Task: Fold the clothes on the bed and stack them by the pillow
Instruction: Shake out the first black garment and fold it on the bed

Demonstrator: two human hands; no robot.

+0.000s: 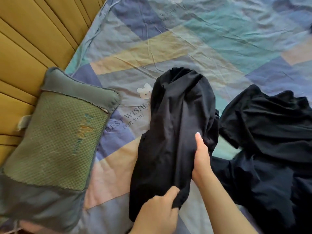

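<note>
Both hands (177,179) grip black garment (173,125) w/ sheet (168,48) reading "BEST WISHES FOR YOU".

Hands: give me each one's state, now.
Left hand: grips the black garment's near edge.
Right hand: holds the same garment's side.

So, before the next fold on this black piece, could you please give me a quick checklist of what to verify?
1. Left hand grips the near end of the black garment: ok.
2. Right hand holds the garment's right edge, thumb on top: ok.
3. Garment lies flat and smooth: not ok, it is bunched and creased lengthwise.
4. Free bedsheet between the garment and the pillow for the stack: ok.
5. Garment is apart from the dark pile to the right: cannot tell, their edges meet in shadow.
</note>
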